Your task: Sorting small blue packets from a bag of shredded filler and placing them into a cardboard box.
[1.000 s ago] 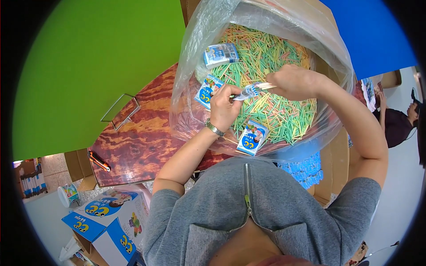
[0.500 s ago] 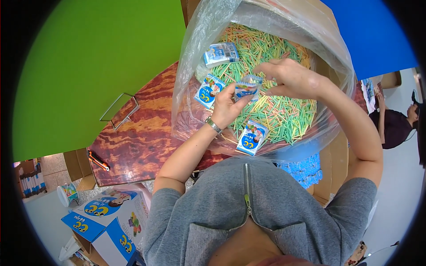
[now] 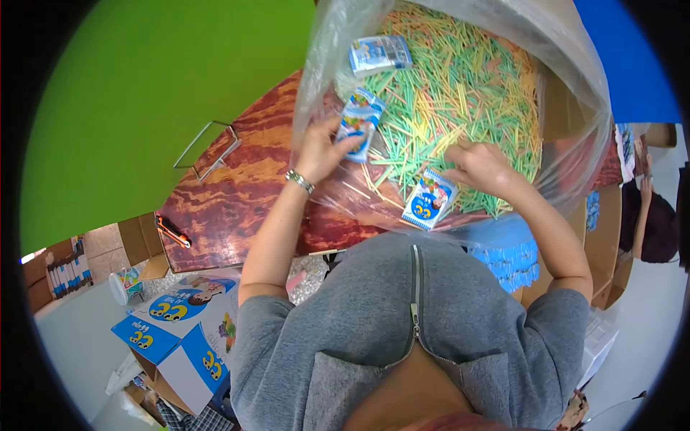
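My left hand, with a metal-band watch on its wrist, has thumb and fingers closed about a small blue-and-white snack packet at the left of the stick pile. Thin green, yellow and orange sticks fill a big clear plastic bag. My right hand is low over the near sticks with its fingers curled; what they hold, if anything, is hidden. Just left of it lies another packet, tilted, on the bag's near side. One more packet rests on the sticks at the far left.
The bag lies on a red-brown patterned table. A metal wire frame and an orange-and-black cutter are on its left part. Below left stands a blue-and-white carton. At far right another person is in view.
My left hand has moved left and down from the middle of the pile to the left-side packet. My right hand has come down toward the near sticks. The view has shifted slightly.
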